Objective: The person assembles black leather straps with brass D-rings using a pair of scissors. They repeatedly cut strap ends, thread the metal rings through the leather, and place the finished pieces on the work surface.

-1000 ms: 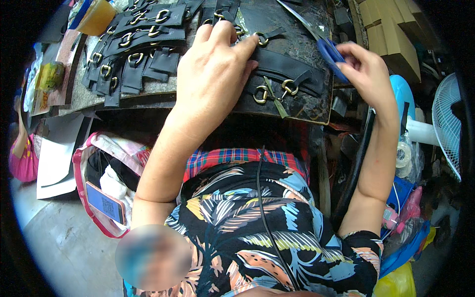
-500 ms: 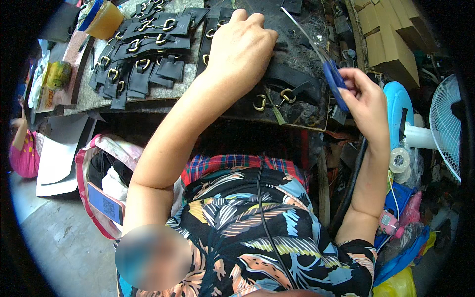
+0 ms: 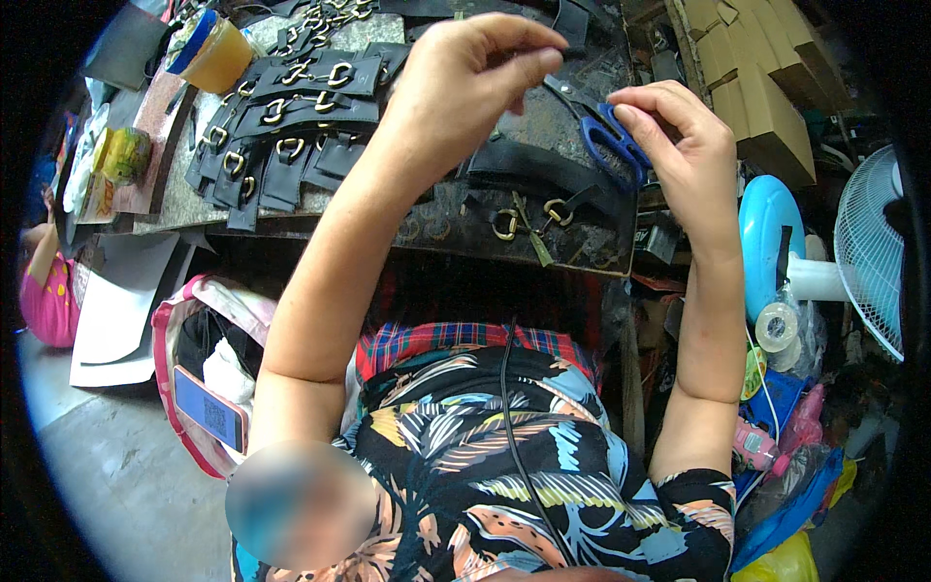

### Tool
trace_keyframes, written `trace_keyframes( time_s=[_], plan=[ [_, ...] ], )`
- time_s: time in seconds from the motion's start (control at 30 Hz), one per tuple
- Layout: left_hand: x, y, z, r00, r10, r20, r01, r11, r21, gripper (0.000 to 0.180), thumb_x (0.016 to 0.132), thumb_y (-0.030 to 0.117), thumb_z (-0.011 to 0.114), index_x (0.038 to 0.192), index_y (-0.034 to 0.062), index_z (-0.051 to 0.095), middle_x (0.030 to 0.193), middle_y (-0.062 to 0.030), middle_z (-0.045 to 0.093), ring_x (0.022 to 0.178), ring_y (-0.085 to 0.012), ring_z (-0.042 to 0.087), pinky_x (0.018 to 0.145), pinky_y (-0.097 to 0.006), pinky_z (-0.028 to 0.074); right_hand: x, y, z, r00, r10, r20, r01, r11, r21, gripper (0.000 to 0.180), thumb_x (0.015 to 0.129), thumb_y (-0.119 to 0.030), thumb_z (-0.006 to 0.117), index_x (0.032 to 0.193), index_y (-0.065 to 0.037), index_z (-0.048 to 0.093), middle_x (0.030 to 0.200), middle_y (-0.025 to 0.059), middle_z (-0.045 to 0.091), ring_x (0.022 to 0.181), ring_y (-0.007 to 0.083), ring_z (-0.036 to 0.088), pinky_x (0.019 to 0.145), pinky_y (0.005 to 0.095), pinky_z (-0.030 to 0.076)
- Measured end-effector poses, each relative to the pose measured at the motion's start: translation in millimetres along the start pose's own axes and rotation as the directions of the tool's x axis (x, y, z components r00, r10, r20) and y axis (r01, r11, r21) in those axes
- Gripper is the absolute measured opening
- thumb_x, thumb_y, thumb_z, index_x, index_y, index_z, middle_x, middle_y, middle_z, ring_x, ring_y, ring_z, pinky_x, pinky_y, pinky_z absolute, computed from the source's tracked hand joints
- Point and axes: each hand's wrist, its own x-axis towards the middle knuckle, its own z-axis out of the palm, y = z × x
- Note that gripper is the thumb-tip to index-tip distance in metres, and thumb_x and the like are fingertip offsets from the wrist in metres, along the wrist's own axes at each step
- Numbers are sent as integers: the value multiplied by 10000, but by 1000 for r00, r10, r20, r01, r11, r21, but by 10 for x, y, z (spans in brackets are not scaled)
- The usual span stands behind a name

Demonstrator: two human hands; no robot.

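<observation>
My left hand is raised over the dark worktable, thumb and forefinger pinched together; whatever lies between them is too small to make out. The blue-handled scissors point up and left, blades toward my left fingertips. My right hand has its thumb and fingertips closed at the handle's upper edge. Below the scissors lies a black strap with brass-coloured metal rings and a thin olive strip. Left of my left forearm, several black strap pieces with similar rings are laid in overlapping rows.
A tub with a blue rim and a yellow jar stand at the table's left. Cardboard boxes and a white fan are at the right. A phone rests on a pink-edged bag below the table.
The scissors have swung down and left, closer to my left hand. My left hand has turned, bringing its pinched thumb and forefinger into sight. The right hand has moved up and left.
</observation>
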Motion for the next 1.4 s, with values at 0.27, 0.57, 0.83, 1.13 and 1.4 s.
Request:
trace_keyframes(
  time_s=[0.27,0.57,0.83,1.13,1.4],
  plan=[
    [-311,260,31,966,-190,178,152,966,207,203,965,115,708,1086,-47,722,897,-20,713,849,-55,622,767,-217,510,-100,-247,153,972,148,185,-217,869,445,160,995,-180,683,995,-25,720,801,-14,663,711,32,576,632,177,448],
    [-452,262,-24,940,-244,239,261,964,-41,209,953,92,718,1122,-30,717,951,-2,704,872,-48,617,760,-208,501,-163,-73,207,836,282,470,-548,441,710,190,1015,-230,655,1009,-45,694,798,14,671,626,55,559,545,182,423],
    [-469,265,41,972,-173,162,178,984,-21,157,919,-44,584,1006,-25,713,958,-26,677,896,-81,613,800,-227,483,-179,-116,138,895,249,369,-442,591,675,223,1012,-250,670,1044,-43,748,814,32,723,634,60,616,568,196,465],
    [-487,289,103,973,-205,102,202,979,37,97,925,82,716,909,-13,713,843,14,642,777,-42,553,685,-204,431,-231,-230,142,924,206,321,-370,684,629,166,990,-169,700,1043,-17,738,833,47,729,675,70,647,589,200,496],
    [-501,257,136,990,-140,-9,140,988,57,175,854,146,746,882,-26,721,718,-68,676,609,-88,576,563,-269,476,-236,-294,193,906,250,342,-419,636,647,145,991,-161,693,1030,-24,720,855,60,735,699,94,677,607,219,536]
  ],
)
